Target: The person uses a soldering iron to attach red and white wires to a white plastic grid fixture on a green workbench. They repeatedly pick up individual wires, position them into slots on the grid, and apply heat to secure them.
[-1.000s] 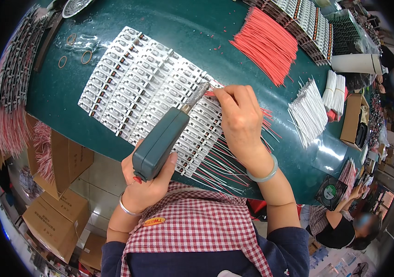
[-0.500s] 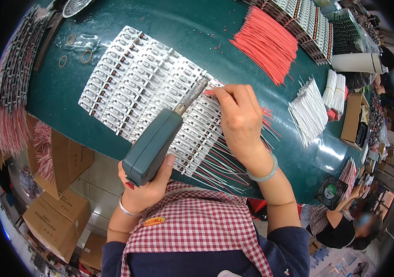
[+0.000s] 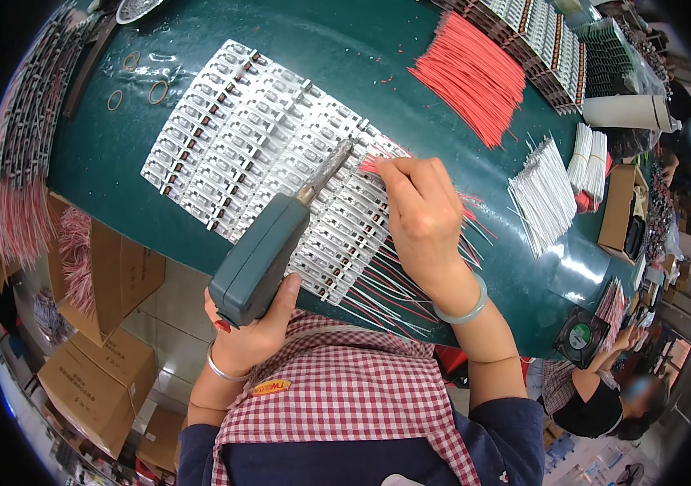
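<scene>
My left hand point(image 3: 252, 344) is wrapped round a dark green soldering gun point(image 3: 258, 263). Its metal tip points up and right, over a panel of white part rows point(image 3: 260, 134) lying on the green table. Small dark components run in lines along the rows. At the panel's right side, my right hand point(image 3: 425, 215) pinches a few short red wires point(image 3: 371, 162) between thumb and fingers. Beneath that hand, red and white wires point(image 3: 386, 292) stick out from the panel's right edge. Whether the held wires touch the panel is too small to tell.
A pile of red wires point(image 3: 475, 77) and a pile of white wires point(image 3: 544, 198) lie to the right. Stacked panels point(image 3: 535, 49) stand far right, wired panels point(image 3: 25, 146) at left. Cardboard boxes point(image 3: 98, 389) sit below left. Another person point(image 3: 596, 397) works at right.
The soldering gun has moved slightly left and down, its tip drawing away from the red wires. My right hand keeps its pinch, almost in place.
</scene>
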`<action>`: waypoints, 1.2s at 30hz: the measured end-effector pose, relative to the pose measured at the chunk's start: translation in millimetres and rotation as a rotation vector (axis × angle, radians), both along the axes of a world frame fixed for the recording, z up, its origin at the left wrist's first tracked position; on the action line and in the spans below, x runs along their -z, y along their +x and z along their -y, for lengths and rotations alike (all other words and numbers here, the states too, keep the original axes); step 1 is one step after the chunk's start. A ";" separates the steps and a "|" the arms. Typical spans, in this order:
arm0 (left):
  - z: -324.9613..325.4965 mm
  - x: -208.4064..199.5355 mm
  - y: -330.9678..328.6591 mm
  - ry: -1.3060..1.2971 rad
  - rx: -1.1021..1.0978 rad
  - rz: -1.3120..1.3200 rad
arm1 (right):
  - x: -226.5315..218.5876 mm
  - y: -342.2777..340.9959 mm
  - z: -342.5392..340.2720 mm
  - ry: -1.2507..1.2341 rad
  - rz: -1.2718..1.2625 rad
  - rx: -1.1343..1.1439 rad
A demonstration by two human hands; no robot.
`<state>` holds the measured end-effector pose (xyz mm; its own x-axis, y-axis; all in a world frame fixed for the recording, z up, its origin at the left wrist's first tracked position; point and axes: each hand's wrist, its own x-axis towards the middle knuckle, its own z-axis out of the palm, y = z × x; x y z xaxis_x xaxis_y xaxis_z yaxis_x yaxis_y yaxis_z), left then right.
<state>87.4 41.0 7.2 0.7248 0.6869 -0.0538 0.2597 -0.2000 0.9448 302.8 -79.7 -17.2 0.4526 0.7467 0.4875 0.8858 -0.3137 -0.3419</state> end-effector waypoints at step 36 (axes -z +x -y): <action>1.1 -5.5 -1.5 -0.055 -0.010 0.005 | -1.5 -1.6 -3.6 -0.048 0.045 0.018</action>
